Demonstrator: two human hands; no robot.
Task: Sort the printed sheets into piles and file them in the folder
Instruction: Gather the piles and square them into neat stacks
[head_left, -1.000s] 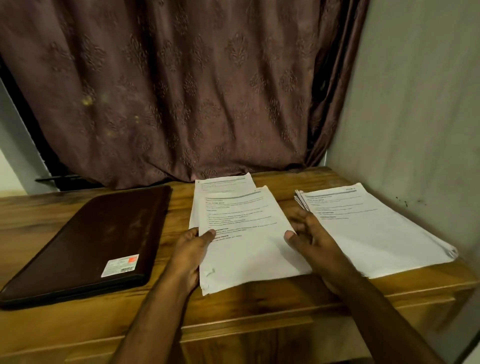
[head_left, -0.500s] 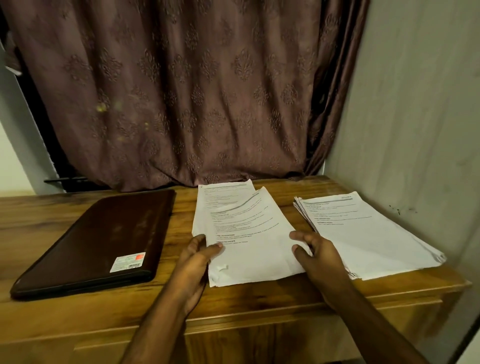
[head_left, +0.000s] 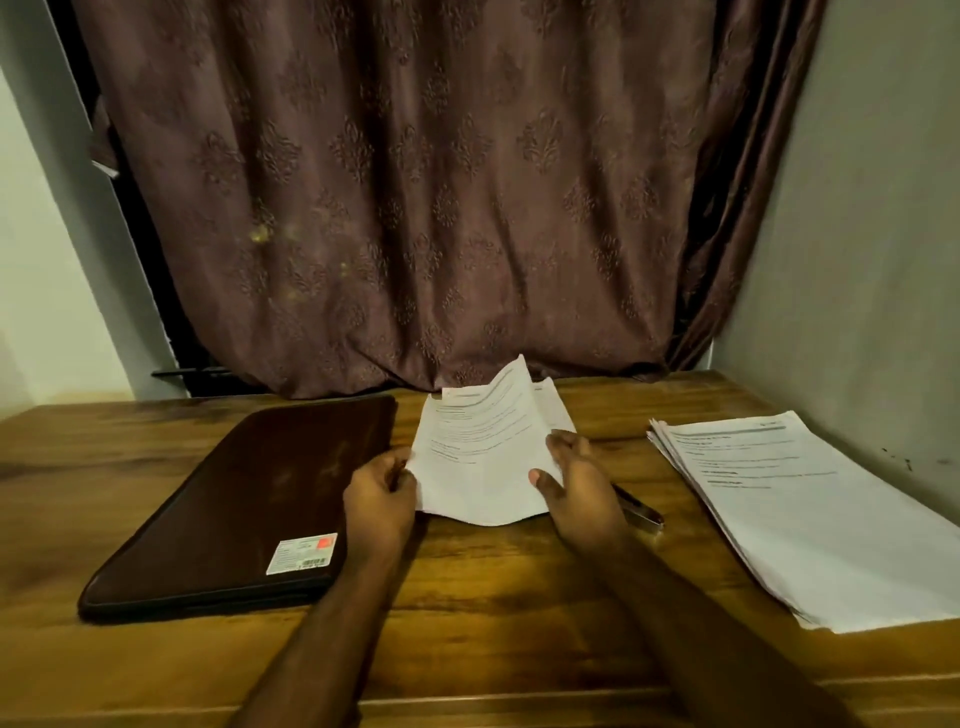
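A small set of printed sheets (head_left: 480, 457) is lifted off the wooden table (head_left: 493, 597), bent and tilted toward me. My left hand (head_left: 379, 499) grips its left edge with curled fingers. My right hand (head_left: 579, 483) holds its right edge, thumb on the front and fingers behind. A second sheet shows just behind the front one. A thick pile of printed sheets (head_left: 810, 514) lies flat at the right of the table. The dark brown folder (head_left: 244, 499), closed, with a white and orange label, lies at the left.
A dark pen-like object (head_left: 641, 512) lies on the table just right of my right hand. A brown patterned curtain (head_left: 415, 208) hangs behind the table. A grey wall (head_left: 872, 260) stands close on the right.
The middle sheets lay flat under both hands before; now both hands have raised them off the table and drawn them together. The camera view has shifted, and the pen-like object has come into view.
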